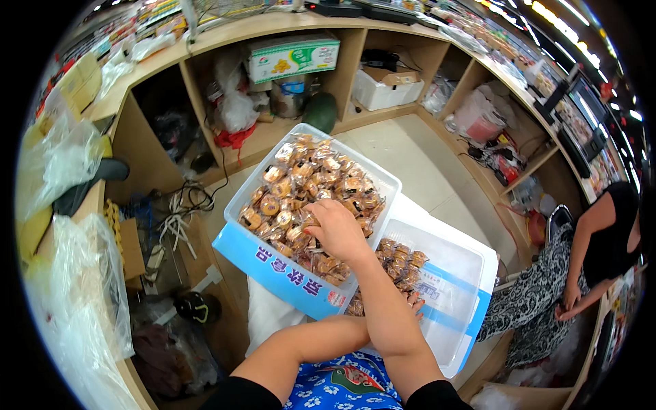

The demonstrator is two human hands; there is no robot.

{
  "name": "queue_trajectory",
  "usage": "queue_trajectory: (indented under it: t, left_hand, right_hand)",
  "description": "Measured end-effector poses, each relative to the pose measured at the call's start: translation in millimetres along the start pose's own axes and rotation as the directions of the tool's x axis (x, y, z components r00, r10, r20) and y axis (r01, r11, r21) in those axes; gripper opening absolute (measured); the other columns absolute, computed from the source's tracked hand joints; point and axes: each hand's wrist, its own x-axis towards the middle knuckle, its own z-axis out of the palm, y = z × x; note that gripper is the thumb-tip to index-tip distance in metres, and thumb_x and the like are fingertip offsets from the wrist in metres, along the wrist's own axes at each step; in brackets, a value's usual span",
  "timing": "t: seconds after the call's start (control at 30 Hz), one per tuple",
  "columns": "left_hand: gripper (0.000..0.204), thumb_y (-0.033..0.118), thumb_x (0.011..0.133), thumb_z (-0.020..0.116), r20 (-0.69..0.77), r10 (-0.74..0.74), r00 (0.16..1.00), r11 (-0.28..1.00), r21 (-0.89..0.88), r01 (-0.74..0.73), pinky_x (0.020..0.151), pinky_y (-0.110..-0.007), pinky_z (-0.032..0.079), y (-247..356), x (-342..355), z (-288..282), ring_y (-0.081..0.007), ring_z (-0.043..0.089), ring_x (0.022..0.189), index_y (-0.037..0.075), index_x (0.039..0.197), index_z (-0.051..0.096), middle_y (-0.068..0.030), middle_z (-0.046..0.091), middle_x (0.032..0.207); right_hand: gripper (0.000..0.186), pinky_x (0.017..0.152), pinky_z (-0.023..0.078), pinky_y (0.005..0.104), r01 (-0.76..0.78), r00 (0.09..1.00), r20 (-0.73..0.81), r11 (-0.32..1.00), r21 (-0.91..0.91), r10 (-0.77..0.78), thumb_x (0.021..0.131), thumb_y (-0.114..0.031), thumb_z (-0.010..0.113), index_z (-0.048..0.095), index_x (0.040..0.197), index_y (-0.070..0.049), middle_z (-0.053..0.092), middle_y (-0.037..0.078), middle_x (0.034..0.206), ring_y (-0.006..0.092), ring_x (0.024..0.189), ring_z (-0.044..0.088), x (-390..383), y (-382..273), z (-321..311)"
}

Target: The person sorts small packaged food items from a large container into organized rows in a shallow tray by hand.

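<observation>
A clear plastic box (392, 188) with a blue printed front holds a heap of small, round, individually wrapped cookies (270, 204). Over the middle of that heap, my right hand (333, 229) has its fingers curled down around some of the cookies; the fingertips are partly hidden. A second box (459, 290), clear with blue bands, sits to the right and lower. Wrapped cookies (403, 263) lie in rows along its left side. My left arm crosses under my right forearm. Only fingers of my left hand (415, 303) show, slightly apart beside those rows; the palm is hidden.
Wooden counter shelving curves around, with a green and white carton (294, 57), a white foam box (388, 90) and a watermelon (320, 113). Cables (179, 217) lie at left near plastic bags (78, 287). A person in patterned trousers (533, 301) sits at right.
</observation>
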Motion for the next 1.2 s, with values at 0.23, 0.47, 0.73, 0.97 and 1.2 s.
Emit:
queue_trajectory:
  t: [0.23,0.47,0.73,0.97,1.2]
  left_hand:
    - [0.062,0.040,0.098,0.040,0.288,-0.046,0.956,0.976,0.219,-0.019,0.118,-0.053,0.021,10.9,2.9,-35.6,-0.0359,0.019,0.149,0.015,0.154,0.030,-0.0142,0.019,0.163]
    - [0.058,0.033,0.103,0.031,0.445,-0.229,0.866,0.941,0.328,0.081,0.121,-0.044,0.018,29.3,0.9,-116.8,-0.0230,0.019,0.150,0.015,0.157,0.020,-0.0077,0.015,0.165]
    - [0.045,0.033,0.104,0.043,-0.028,-0.105,0.994,0.985,-0.140,0.100,0.092,-0.037,0.044,2.7,-4.3,4.3,-0.0186,0.049,0.124,0.014,0.144,0.043,-0.0091,0.050,0.138]
    - [0.052,0.032,0.102,0.041,0.059,-0.155,0.986,0.967,-0.195,0.163,0.106,-0.044,0.033,18.3,-2.5,-22.6,-0.0270,0.034,0.137,0.013,0.150,0.035,-0.0118,0.036,0.151]
    - [0.056,0.031,0.100,0.037,-0.147,-0.196,0.969,0.979,-0.089,0.185,0.117,-0.056,0.022,17.6,-8.0,-11.7,-0.0382,0.021,0.147,0.012,0.152,0.032,-0.0136,0.023,0.161]
  right_hand:
    - [0.045,0.085,0.051,0.0377,-0.353,0.702,-0.564,0.900,0.256,0.436,0.078,-0.016,0.079,0.064,0.117,0.002,0.064,0.017,0.112,0.0304,0.096,0.064,13.7,57.0,-16.5]
    - [0.041,0.089,0.049,0.0407,-0.433,0.804,-0.443,0.901,0.021,0.397,0.072,-0.015,0.082,0.067,0.107,-0.001,0.063,0.015,0.104,0.0314,0.097,0.062,12.5,55.9,-8.8]
    - [0.037,0.086,0.050,0.0404,-0.071,0.966,-0.259,0.973,-0.221,0.012,0.070,-0.007,0.081,0.067,0.103,-0.003,0.068,0.010,0.099,0.0267,0.095,0.064,-1.7,-0.1,-18.6]
    - [0.022,0.068,0.048,0.0237,-0.117,0.748,-0.247,0.490,0.864,0.615,0.088,-0.015,0.076,0.068,0.102,-0.002,0.067,0.001,0.086,0.0089,0.075,0.061,-3.6,64.5,-20.2]
    - [0.040,0.074,0.051,0.0307,-0.438,0.815,-0.043,0.662,0.608,0.578,0.083,-0.030,0.076,0.067,0.111,-0.002,0.069,0.007,0.090,0.0152,0.081,0.064,1.4,44.1,-7.0]
